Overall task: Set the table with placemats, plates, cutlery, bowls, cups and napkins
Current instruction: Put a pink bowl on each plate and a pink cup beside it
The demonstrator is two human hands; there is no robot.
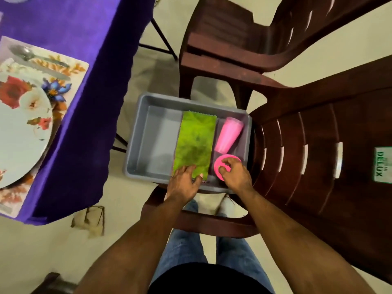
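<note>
Fingers (225,169) of the right hand (236,177) curl round a small round pink bowl (220,164) in the grey tub (135,132), beside a pink cup (228,132) lying on its side. Left hand (184,181) presses nearly straight fingers on the green napkin (195,143). "DELUX" reads on the brown chair's (318,145) label (382,164).

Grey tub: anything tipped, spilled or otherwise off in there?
One thing: the pink cup lies on its side in the grey tub, beside the flat green napkin. No spill shows. The left hand rests on the napkin; the right hand grips the pink bowl.
</note>
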